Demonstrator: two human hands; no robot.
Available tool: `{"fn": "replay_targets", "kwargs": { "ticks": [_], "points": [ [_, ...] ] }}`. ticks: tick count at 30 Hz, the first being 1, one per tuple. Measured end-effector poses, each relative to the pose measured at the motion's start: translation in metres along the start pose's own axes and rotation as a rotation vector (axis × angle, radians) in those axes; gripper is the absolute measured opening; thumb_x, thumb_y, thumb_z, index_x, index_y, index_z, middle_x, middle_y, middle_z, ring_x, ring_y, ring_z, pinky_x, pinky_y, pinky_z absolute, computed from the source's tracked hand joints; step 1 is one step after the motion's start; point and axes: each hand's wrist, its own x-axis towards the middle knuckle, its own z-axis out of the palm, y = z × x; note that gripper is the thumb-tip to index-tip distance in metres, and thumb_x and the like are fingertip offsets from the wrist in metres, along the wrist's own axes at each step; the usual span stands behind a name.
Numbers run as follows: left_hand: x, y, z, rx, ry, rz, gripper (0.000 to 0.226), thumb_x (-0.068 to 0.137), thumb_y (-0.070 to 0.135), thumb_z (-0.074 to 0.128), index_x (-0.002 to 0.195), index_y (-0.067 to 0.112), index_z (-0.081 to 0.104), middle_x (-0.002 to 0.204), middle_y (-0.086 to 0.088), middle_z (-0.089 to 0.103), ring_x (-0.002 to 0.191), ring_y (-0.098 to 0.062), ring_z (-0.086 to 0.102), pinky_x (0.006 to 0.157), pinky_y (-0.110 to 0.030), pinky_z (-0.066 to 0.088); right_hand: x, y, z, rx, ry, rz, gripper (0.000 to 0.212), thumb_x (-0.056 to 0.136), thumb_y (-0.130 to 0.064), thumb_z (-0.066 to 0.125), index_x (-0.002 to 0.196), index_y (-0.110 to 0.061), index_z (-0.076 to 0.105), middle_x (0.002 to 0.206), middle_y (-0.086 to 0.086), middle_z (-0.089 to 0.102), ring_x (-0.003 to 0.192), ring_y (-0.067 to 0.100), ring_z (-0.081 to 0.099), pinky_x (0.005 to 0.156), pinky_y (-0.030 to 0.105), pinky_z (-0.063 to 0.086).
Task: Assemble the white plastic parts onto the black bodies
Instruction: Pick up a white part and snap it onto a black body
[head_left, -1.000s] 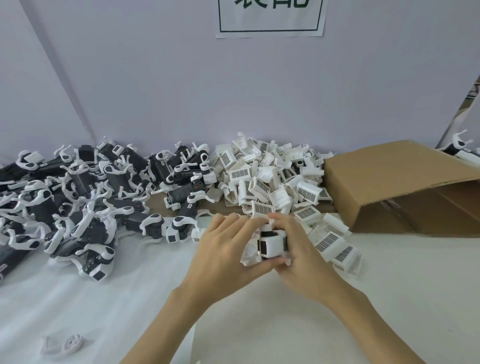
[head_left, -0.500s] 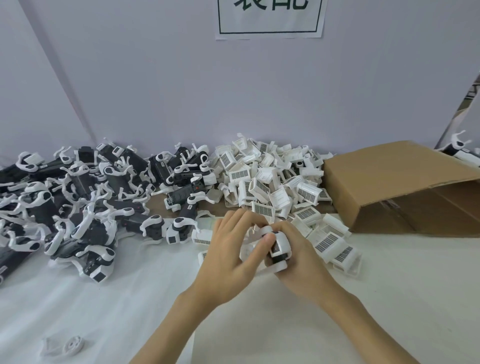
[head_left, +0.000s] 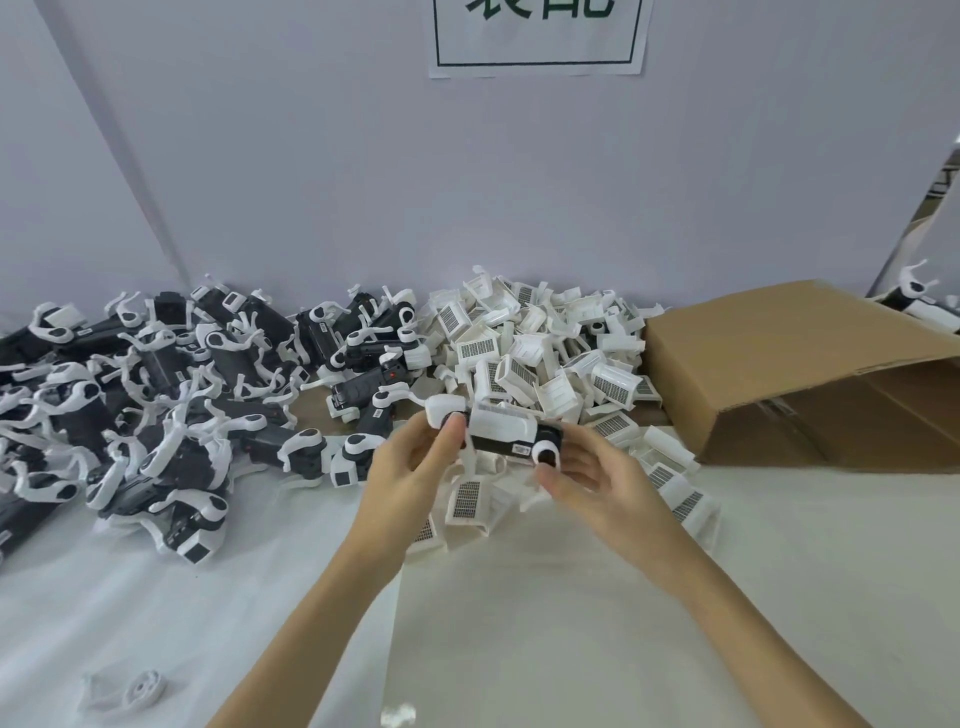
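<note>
Black body (head_left: 511, 445) with ribbed white plastic cover (head_left: 501, 421) clipped on top, round white ends, held level above table (head_left: 675, 597) before white parts pile (head_left: 545, 358). Left hand (head_left: 415, 470) fingertips pinching left end; right hand (head_left: 597, 480) fingers curled under right end.

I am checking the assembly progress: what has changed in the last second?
The hands have drawn apart. The black body, earlier hidden between them, now lies sideways in view with a white part on it. The left hand pinches one end, the right hand the other. The piles and the cardboard box stayed put.
</note>
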Motion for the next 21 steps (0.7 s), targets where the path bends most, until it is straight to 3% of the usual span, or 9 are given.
{"fn": "replay_targets", "kwargs": {
  "ticks": [2, 5, 9, 12, 16, 21],
  "points": [
    [0.001, -0.005, -0.003, -0.013, -0.001, -0.03, 0.043, 0.1, 0.052, 0.057, 0.114, 0.016, 0.077, 0.107, -0.008, 0.08, 0.105, -0.023, 0.074, 0.083, -0.013, 0.052, -0.001, -0.002, 0.003, 0.077, 0.012, 0.034, 0.056, 0.082, -0.037, 0.075, 0.133, -0.016, 0.064, 0.119, 0.006, 0.075, 0.117, 0.023, 0.069, 0.1, 0.03, 0.053],
    [0.002, -0.009, -0.004, -0.044, -0.049, -0.037, 0.041, 0.104, 0.05, 0.056, 0.114, 0.018, 0.078, 0.11, -0.003, 0.081, 0.105, -0.014, 0.075, 0.086, -0.013, 0.052, -0.002, -0.006, 0.004, 0.074, -0.013, 0.034, 0.051, 0.086, -0.04, 0.072, 0.131, -0.018, 0.067, 0.117, 0.001, 0.076, 0.114, 0.019, 0.069, 0.096, 0.027, 0.051],
    [0.004, -0.01, -0.012, -0.083, -0.161, -0.057, 0.036, 0.106, 0.053, 0.055, 0.13, 0.032, 0.071, 0.132, 0.003, 0.074, 0.126, -0.012, 0.067, 0.104, -0.033, 0.044, -0.003, -0.006, -0.001, 0.038, -0.074, -0.019, 0.052, 0.09, -0.027, 0.075, 0.139, -0.025, 0.059, 0.133, -0.01, 0.069, 0.126, 0.006, 0.061, 0.103, 0.023, 0.048],
    [0.004, -0.011, -0.003, -0.247, 0.023, -0.039, 0.058, 0.097, 0.068, 0.057, 0.122, 0.017, 0.071, 0.121, -0.008, 0.075, 0.109, -0.023, 0.071, 0.097, -0.042, 0.052, -0.005, -0.001, 0.006, -0.134, -0.084, -0.171, 0.062, 0.091, -0.019, 0.079, 0.146, -0.028, 0.051, 0.145, -0.016, 0.057, 0.14, 0.007, 0.05, 0.115, 0.023, 0.041],
    [0.004, -0.007, 0.005, -0.515, 0.416, -0.12, 0.068, 0.09, 0.076, 0.061, 0.079, 0.011, 0.075, 0.098, -0.014, 0.077, 0.083, -0.027, 0.071, 0.08, -0.04, 0.054, -0.013, 0.005, 0.029, -0.414, -0.087, -0.411, 0.069, 0.091, -0.019, 0.081, 0.15, -0.03, 0.045, 0.15, -0.017, 0.047, 0.143, 0.013, 0.045, 0.116, 0.02, 0.033],
    [0.007, -0.006, -0.008, -0.716, 0.524, -0.206, 0.065, 0.093, 0.069, 0.063, 0.058, 0.014, 0.07, 0.084, -0.015, 0.077, 0.074, -0.025, 0.074, 0.063, -0.031, 0.062, -0.025, 0.004, 0.054, -0.639, -0.049, -0.594, 0.071, 0.093, -0.029, 0.08, 0.152, -0.022, 0.041, 0.153, -0.012, 0.044, 0.143, 0.011, 0.042, 0.119, 0.028, 0.033]
  ]
}}
